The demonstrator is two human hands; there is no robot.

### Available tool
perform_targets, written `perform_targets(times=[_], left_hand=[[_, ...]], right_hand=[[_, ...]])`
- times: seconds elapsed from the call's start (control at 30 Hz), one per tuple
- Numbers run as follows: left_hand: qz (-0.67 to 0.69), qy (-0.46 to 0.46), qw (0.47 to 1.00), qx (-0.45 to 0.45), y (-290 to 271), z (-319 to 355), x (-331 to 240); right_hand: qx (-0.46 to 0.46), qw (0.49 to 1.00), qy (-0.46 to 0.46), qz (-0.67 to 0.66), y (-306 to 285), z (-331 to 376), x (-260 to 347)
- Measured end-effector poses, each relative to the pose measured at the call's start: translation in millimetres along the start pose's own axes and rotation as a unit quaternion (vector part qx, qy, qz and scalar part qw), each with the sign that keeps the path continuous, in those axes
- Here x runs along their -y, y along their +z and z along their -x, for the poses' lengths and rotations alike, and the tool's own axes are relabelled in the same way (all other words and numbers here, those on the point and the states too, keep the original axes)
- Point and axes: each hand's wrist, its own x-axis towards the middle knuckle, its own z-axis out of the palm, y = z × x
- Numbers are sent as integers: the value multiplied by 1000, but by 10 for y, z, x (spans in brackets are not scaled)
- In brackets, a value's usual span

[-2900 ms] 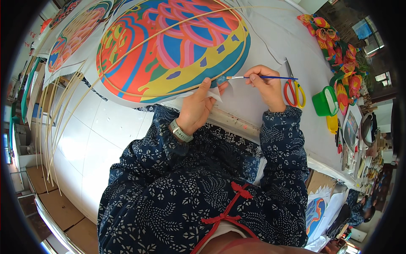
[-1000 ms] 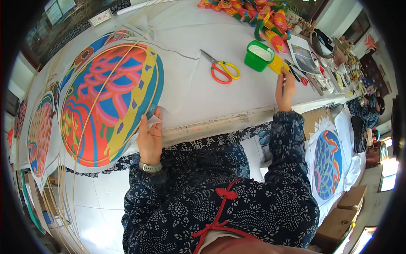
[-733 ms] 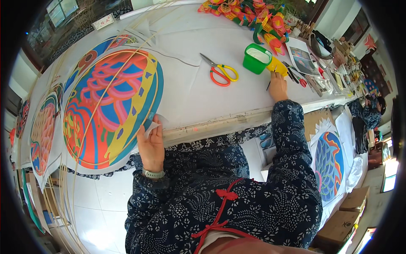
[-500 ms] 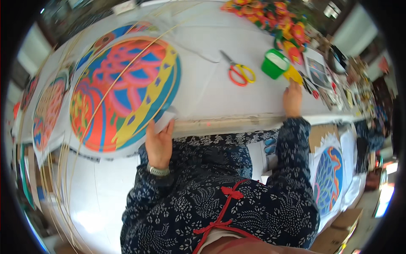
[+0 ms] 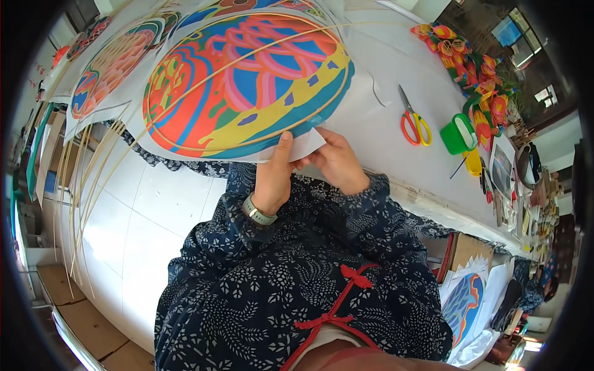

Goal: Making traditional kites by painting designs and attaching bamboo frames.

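At the near edge of the white table (image 5: 383, 133), a large painted paper oval (image 5: 247, 80) in red, blue, yellow and pink is spread flat, with a thin bamboo hoop (image 5: 185, 145) lying along its outline and a bamboo strip crossing it. Its near rim, where a white paper margin (image 5: 306, 145) sticks out, is pinched by both hands: the left hand (image 5: 275, 176) is closed on the edge with the thumb laid up over the painted border, and the right hand (image 5: 337, 161) is curled just beside it, fingertips on the same white margin.

The sheet is judged to be very light, thin and easily creased or torn; the hoop appears springy but slender and likely to snap if bent sharply. It is best taken at the rim, where paper and bamboo meet, with a flat, light pinch rather than by the unsupported middle.

Further right, red-handled scissors (image 5: 413, 120) and a green cup (image 5: 458, 133) are set well apart from the hands. Loose bamboo strips (image 5: 80, 179) hang off the left side.
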Motion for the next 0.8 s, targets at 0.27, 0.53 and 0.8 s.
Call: perform_targets(times=[0.27, 0.53, 0.8], left_hand=[[-56, 16, 998, 0, -84, 33, -18], [-55, -8, 998, -18, -149, -16, 15], [-68, -47, 996, 24, -225, -18, -17]], right_hand=[[-28, 992, -24, -120, 167, -123, 18], [-75, 993, -20, -88, 161, -194, -19], [-71, 991, -37, -105, 159, -254, -22]])
